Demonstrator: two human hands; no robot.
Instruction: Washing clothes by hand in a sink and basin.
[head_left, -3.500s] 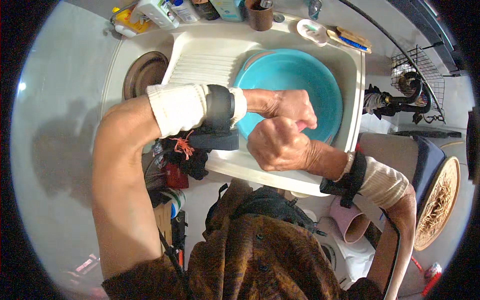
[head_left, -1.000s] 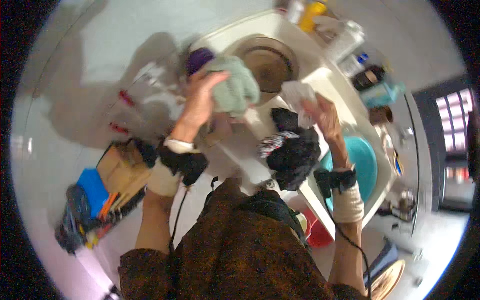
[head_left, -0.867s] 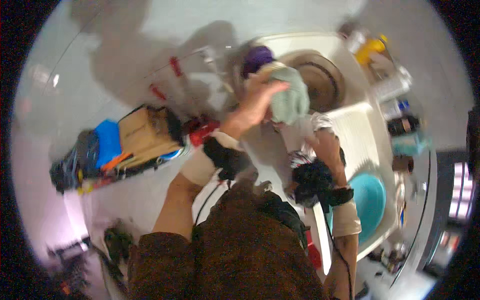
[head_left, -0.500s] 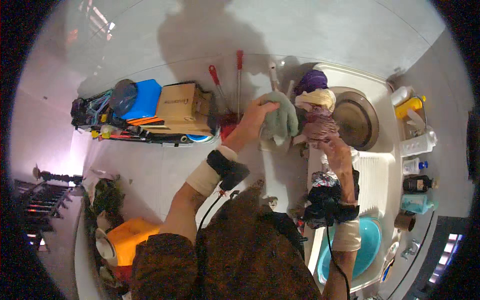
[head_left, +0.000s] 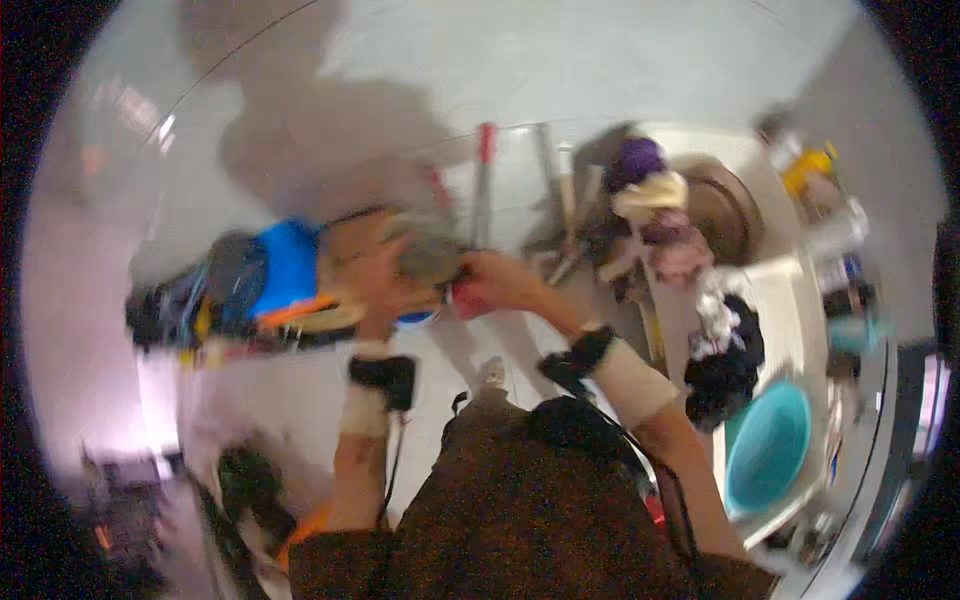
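A small grey-green cloth (head_left: 430, 250) is bunched up in front of me, smeared by motion. My left hand (head_left: 376, 278) is closed on its left side. At its right edge my right hand (head_left: 502, 284) has its fingers closed against the cloth, though blur hides the fingertips. Behind the left hand is a cardboard box (head_left: 345, 238). Purple (head_left: 638, 160), cream (head_left: 652, 194) and dusty pink cloths (head_left: 680, 248) lie along the sink's left edge, apart from both hands.
A sink unit (head_left: 785, 290) on the right holds a brown round lid or pan (head_left: 728, 212) and a turquoise basin (head_left: 770, 450). Black and white cloth (head_left: 722, 365) hangs over its near edge. Red-handled sticks (head_left: 486, 145) lean at the wall. Bottles line the right side; a blue folder-like item (head_left: 290, 268) stands left.
The grey-green cloth has moved left and nearer the box with my left hand. My right hand has let go of the pink cloth and come over to the grey-green one. The view has shifted.
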